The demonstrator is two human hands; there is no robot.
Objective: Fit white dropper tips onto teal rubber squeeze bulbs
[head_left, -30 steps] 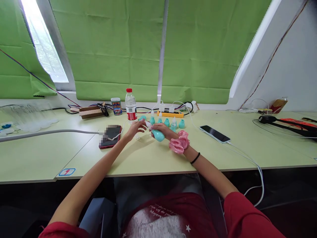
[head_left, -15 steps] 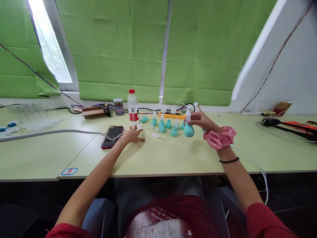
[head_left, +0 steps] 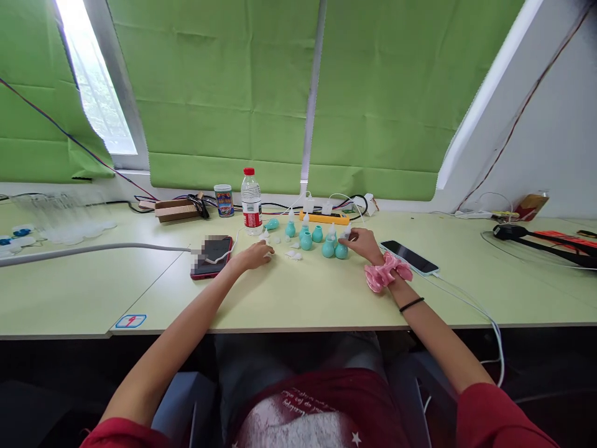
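The right hand [head_left: 366, 242] is pinching the white-tipped turquoise bulb [head_left: 341, 252] near its nozzle, the thumb and fingers closing in on the tip from the right. This bulb is standing upright at the near right end of the group, and its base appears to be resting on the surface [head_left: 289, 298]. Just to its left, another tipped bulb [head_left: 328, 249] is standing very close.

The left hand [head_left: 255, 254] is hovering low over or resting on the surface, palm down, its fingers partly curling; whether it is gripping anything I cannot tell. It is lying between the dark phone [head_left: 213, 255] and the scattered white pieces [head_left: 293, 255].

Farther back, 2 tipless bulbs [head_left: 306, 241] are showing their necks, 2 more with white nozzles [head_left: 290, 229] are standing behind them, and 1 bulb [head_left: 272, 224] is lying on its side near the red-capped bottle [head_left: 252, 208]. A yellow power strip [head_left: 325, 218] is running behind the group, and a light-edged phone [head_left: 413, 256] is lying beyond the right wrist.
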